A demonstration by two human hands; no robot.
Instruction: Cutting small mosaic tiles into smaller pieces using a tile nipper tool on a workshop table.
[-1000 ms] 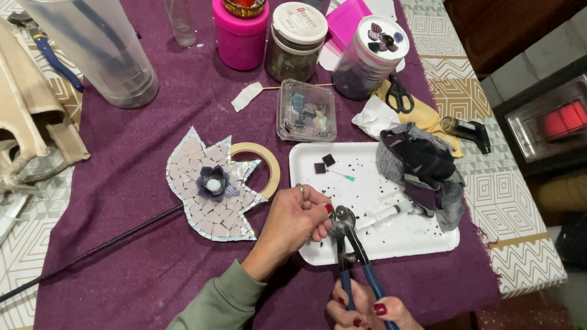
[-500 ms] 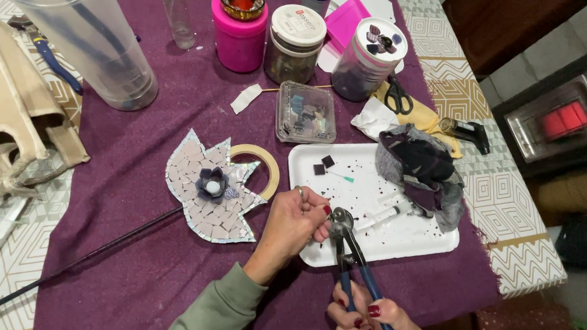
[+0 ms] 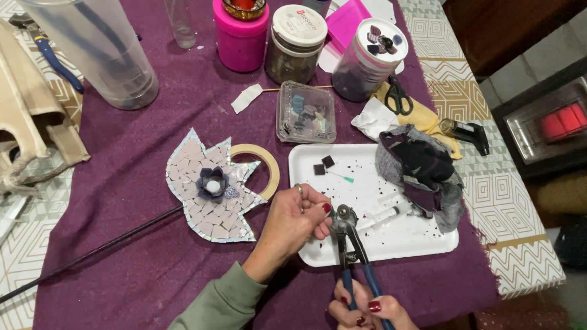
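Bright overhead light, soft shadows, sharp; edges warped.

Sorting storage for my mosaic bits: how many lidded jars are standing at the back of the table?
3: a pink jar at left, a white-lidded jar in the middle, and a jar topped with tile pieces at right. Others may sit out of view.

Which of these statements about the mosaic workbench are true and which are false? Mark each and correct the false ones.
1. The right hand grips blue-handled nippers. True.
2. The left hand rests on the mosaic. False: it is at the nippers' head, over the edge of the white tray.
3. The scissors lie on the tray. False: they lie on a yellow cloth beyond it.
4. A tape ring lies partly under the mosaic. True.
5. The pink jar stands on the purple cloth. True.
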